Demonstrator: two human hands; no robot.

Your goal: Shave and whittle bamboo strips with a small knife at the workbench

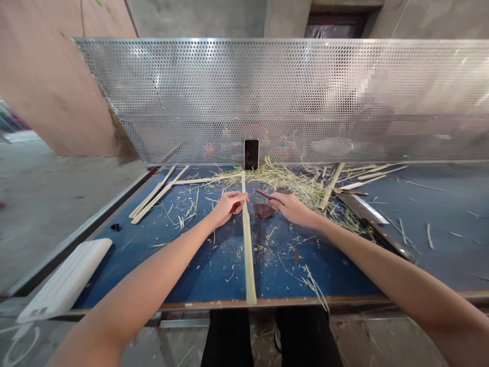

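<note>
A long pale bamboo strip [248, 260] runs upright in view from the table's front edge toward the phone, narrower in its far half. My left hand [230, 206] pinches it at the narrow part, thumb and fingers closed. Just to the right, my right hand [288, 208] is closed around a slim dark-red tool [263, 193] that points left toward the strip without touching it. Whether the tool has a blade is too small to tell. Beneath the right hand lies a dark brown scrap [263, 211], partly covered by the fingers.
A phone [251, 155] leans against the perforated metal screen [214, 97]. Shavings [294, 178] heap behind my hands. A large cleaver-like blade [362, 208] lies right; cut strips [153, 200] lie left. A white power strip [72, 275] overhangs the front left edge of the blue table [214, 275].
</note>
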